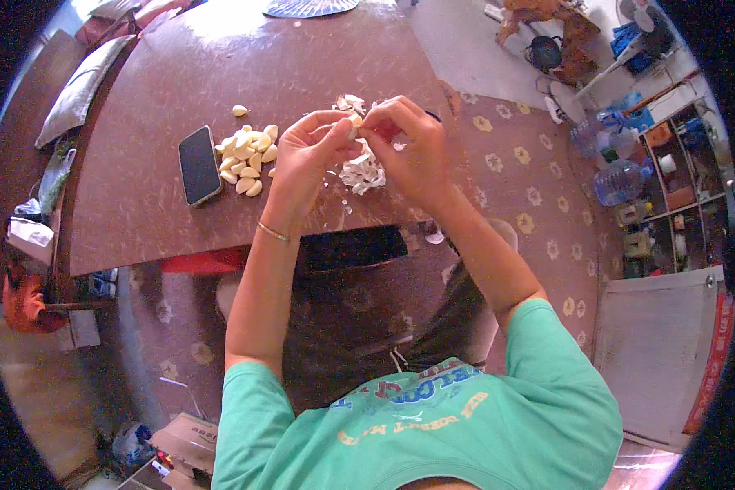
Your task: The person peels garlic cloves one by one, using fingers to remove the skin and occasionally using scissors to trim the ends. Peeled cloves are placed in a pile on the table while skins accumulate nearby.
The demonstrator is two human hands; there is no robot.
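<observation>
Between the fingertips of both hands is a pale garlic clove, held just above the table. My left hand pinches it with thumb and forefinger, the other fingers curled. From the other side, my right hand has its thumb and forefinger tips at the clove; whether they grip skin there is too small to tell. Under and between the hands lies a heap of papery garlic skins, with more skins and bits just beyond. A pile of peeled garlic cloves rests left of my left hand, with one single clove farther back.
A smartphone lies beside the clove pile on the brown table. At the table's far edge sits a blue-and-white fan-patterned item. A cushioned bench runs along the left. Shelves and large plastic bottles stand at right.
</observation>
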